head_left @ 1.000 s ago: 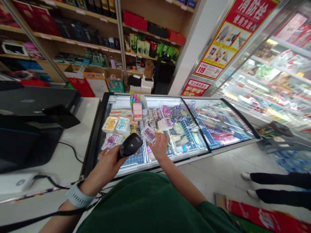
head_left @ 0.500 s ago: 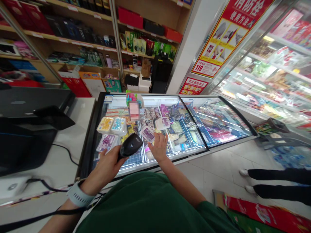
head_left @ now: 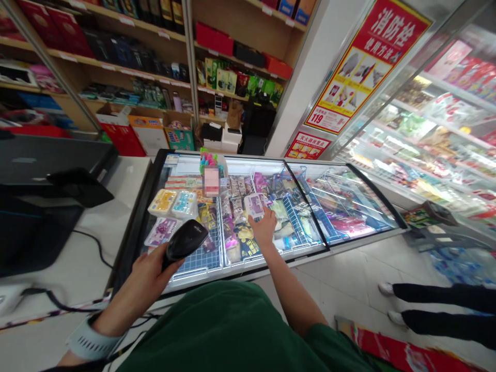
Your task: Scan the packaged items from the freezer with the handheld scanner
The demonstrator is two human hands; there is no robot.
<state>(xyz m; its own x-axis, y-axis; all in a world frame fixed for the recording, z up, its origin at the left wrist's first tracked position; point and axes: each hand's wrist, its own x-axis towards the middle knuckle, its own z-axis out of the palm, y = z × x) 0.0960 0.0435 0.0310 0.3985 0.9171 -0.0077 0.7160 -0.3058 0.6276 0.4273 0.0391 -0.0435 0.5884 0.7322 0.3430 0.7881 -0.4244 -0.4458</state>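
Note:
My left hand (head_left: 151,266) is wrapped around the handle of a black barcode scanner (head_left: 187,239), its head over the near left of the glass-topped freezer (head_left: 201,276). My right hand (head_left: 265,227) is open, thumb and fingers spread at the near edge of a white pack with a purple label (head_left: 253,205); whether the fingertips touch it is hard to tell. More clear packs lie on the glass near the scanner: a yellow one (head_left: 163,200), a blue one (head_left: 184,204) and a purple one (head_left: 163,231).
A cup of colourful items (head_left: 209,160) stands on the freezer's far side. Dark counter equipment (head_left: 58,160) and cables are at left. Cardboard boxes (head_left: 145,132) and shelves stand beyond. A person's legs (head_left: 437,305) show at right, by a lit display cooler (head_left: 437,134).
My right hand has moved slightly right. The purple-labelled pack near it has shifted right, against or onto the other pack. My left hand and the scanner have moved left and down.

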